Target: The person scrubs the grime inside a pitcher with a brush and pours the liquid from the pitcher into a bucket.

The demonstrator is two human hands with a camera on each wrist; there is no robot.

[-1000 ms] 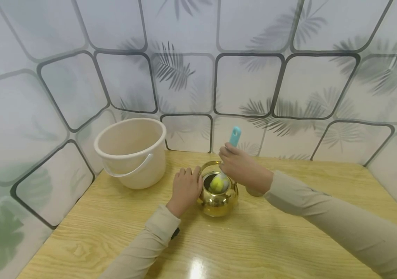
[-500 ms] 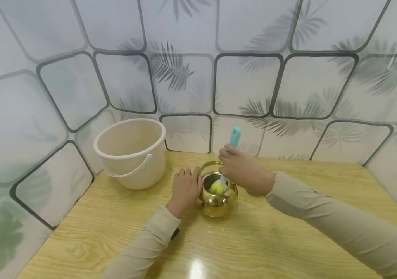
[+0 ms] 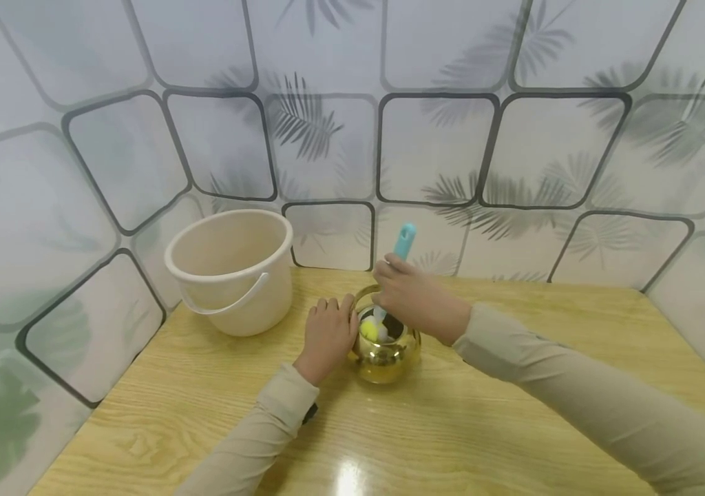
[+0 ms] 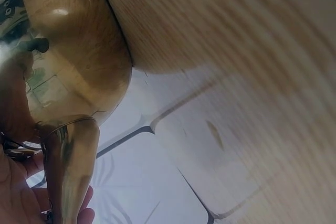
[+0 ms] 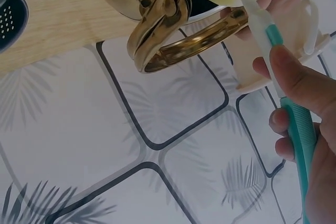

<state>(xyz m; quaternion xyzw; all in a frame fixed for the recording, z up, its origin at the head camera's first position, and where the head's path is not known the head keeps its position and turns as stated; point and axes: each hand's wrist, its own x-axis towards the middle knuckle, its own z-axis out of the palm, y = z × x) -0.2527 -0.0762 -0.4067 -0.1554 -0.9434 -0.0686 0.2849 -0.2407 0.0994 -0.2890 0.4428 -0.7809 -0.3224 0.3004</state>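
A shiny gold kettle (image 3: pixel 385 359) stands lidless on the wooden table. My left hand (image 3: pixel 329 334) holds it from the left; the left wrist view has the fingers curled round its spout (image 4: pixel 71 166). In my right hand (image 3: pixel 419 297) is a sponge brush with a teal handle (image 5: pixel 302 135), its end pointing up. The brush's yellow and white sponge head (image 3: pixel 371 331) sits in the kettle's mouth, toward the left side of the opening. In the right wrist view the kettle's gold hoop handle (image 5: pixel 205 45) stands beside the brush.
A cream bucket (image 3: pixel 235 303) with a white bail handle is at the back left, near the patterned wall (image 3: pixel 328 148). A perforated metal strainer (image 5: pixel 11 17) shows in the right wrist view, on the table (image 3: pixel 513 427) past the kettle.
My right hand and the brush have shifted slightly left, and the sponge head has moved from the right toward the left of the kettle's mouth. The left hand keeps its place.
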